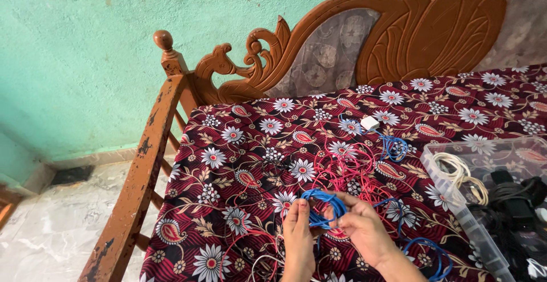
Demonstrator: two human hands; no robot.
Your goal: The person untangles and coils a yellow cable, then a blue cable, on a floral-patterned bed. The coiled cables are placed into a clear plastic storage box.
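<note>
Near the bed's front edge, a person's left hand (298, 225) and right hand (364, 225) each keep a closed grip on a coiled blue cable (322, 208) above the floral bedspread (250, 145). Loose red wires (347, 171) sprawl just behind; a clear plastic bin (456, 199) of cords sits at the right edge, a white adapter (370, 123) toward the carved headboard (399, 31).

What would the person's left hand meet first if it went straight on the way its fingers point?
Probably the blue cable coil already at the left hand fingertips; beyond it, loose red wires on the floral bedsheet.
</note>
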